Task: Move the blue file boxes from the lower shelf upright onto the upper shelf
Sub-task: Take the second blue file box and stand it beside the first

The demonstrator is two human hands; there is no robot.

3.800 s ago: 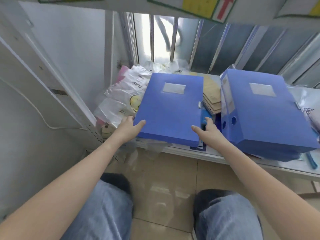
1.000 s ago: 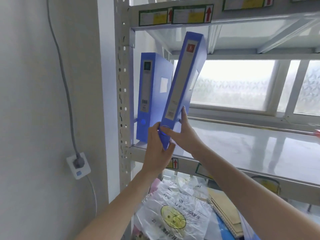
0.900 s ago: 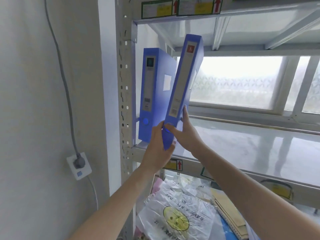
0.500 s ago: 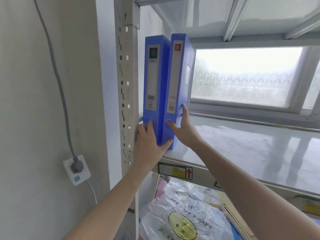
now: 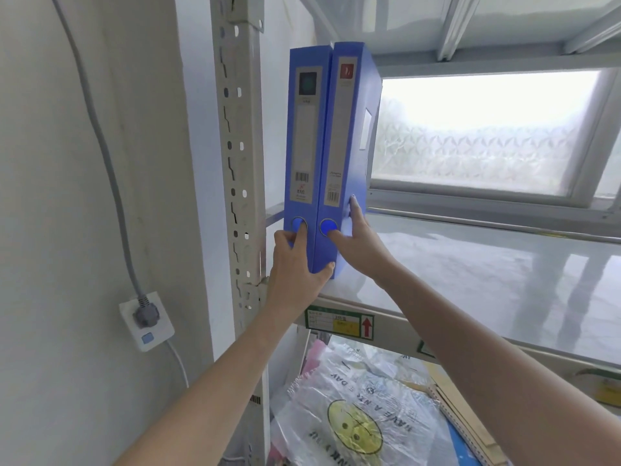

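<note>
Two blue file boxes stand upright side by side at the left end of the upper shelf (image 5: 470,274), spines toward me. The first file box (image 5: 302,146) is nearest the shelf post. The second file box (image 5: 346,139) presses against its right side. My left hand (image 5: 295,264) cups the bottom front of both boxes, thumb under the second one. My right hand (image 5: 356,240) lies flat on the second box's right face with its thumb at the spine's finger hole.
A perforated metal post (image 5: 238,163) stands just left of the boxes. A frosted window (image 5: 477,129) is behind the shelf. Below, the lower shelf holds a smiley plastic bag (image 5: 356,422) and cardboard sheets (image 5: 463,415). A wall socket (image 5: 146,319) with a cable is at left.
The second box went from lying flat on the lower shelf, to tilted at the upper shelf, to upright and flush against the first box. My left hand slid under both boxes.
</note>
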